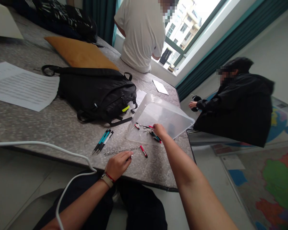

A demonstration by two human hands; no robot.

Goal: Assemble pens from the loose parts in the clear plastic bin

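Observation:
My right hand [159, 131] reaches into a clear plastic bin [175, 116] lying on its side, its fingers closed among loose pen parts [155, 136]. Thin pale sticks and red, black and teal pieces lie around the fingertips; what the fingers grip is too small to make out. Over the table's front edge, my left hand [118, 164] is closed, with a small pale tip showing at its fingers. A red and black pen piece [143, 151] rests between the hand and the bin. To the left, several teal, white and black pens [102, 141] lie side by side.
Behind the pens sits a black backpack [96, 92], near a brown envelope [81, 52] and a printed sheet [21, 84]. A white cable [72, 147] crosses the front edge at left. One person [141, 35] is by the window; another in black [240, 102] is at right.

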